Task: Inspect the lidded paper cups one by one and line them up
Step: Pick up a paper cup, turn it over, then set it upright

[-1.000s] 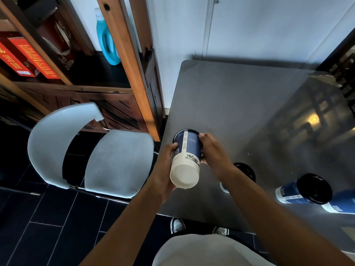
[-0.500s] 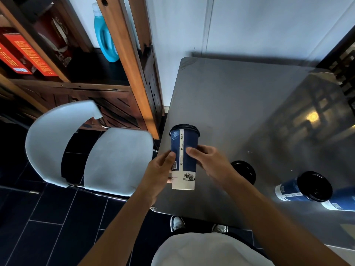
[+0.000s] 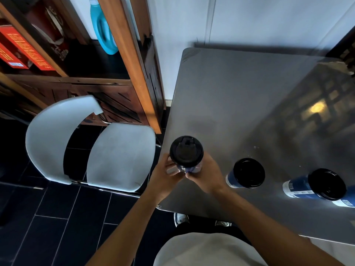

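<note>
left hand [image 3: 164, 176]: fingers curled round the lower left side of the held cup; gripping it, nothing else in it.
held cup [image 3: 186, 152]: lidded, blue paper, carried between both hands over the near-left corner of the tabletop [image 3: 240, 96]; long axis close to vertical, black lid facing up toward the camera, so body mostly hidden beneath the lid. Whether its base touches the tabletop: cannot tell.
right hand [image 3: 206, 174]: fingers wrapped round the lower right side of the same cup; gripping, fingertips close to the left hand's under the lid.
second cup [image 3: 246, 173]: standing upright on the tabletop just right of the right hand, apart from it.
third cup [image 3: 324, 184]: further right, near the tabletop's front edge, upright as far as the wide lens shows.
key relation (judgement): the row runs rightward from the hands; the right hand is the nearer to it, and the held cup is already upright for setting down at the left end.
</note>
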The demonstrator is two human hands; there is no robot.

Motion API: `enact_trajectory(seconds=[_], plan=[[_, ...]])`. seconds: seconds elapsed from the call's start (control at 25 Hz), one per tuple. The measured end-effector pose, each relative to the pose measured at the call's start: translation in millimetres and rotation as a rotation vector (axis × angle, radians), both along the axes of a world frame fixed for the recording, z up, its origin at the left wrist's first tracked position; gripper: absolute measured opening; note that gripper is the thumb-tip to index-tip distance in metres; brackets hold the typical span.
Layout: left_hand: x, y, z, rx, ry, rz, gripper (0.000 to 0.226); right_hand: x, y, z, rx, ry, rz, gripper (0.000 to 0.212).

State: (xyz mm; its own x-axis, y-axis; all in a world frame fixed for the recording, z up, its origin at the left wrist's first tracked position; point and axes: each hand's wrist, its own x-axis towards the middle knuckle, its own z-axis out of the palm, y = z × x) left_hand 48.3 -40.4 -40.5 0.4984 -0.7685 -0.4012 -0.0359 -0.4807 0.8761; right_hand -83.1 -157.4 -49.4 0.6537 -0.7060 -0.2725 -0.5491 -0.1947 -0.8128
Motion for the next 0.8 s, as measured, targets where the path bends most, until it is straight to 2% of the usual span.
enact_trajectory(seconds=[0.12, 0.28, 0.52, 0.8], plan=[[10.5, 0.3, -18.9, 0.030, -0.072, 0.047, 0.065, 14.1, 8.4, -26.9, -0.060, -0.007, -0.017, 0.072], [25.0, 4.2, -33.6, 0.088, -0.146, 0.059, 0.067, 32.8, 11.1, -41.9, -0.031, -0.035, -0.012, 0.070], [34.4, 11.8, -51.3, 0.110, -0.130, 0.055, 0.070, 39.9, 16.2, -59.3, 0.028, 0.014, 0.029, 0.071], [29.6, 12.4, -62.0, 0.171, -0.098, 0.085, 0.068, 43.4, 24.4, -60.2, 0.080, -0.038, -0.028, 0.062]])
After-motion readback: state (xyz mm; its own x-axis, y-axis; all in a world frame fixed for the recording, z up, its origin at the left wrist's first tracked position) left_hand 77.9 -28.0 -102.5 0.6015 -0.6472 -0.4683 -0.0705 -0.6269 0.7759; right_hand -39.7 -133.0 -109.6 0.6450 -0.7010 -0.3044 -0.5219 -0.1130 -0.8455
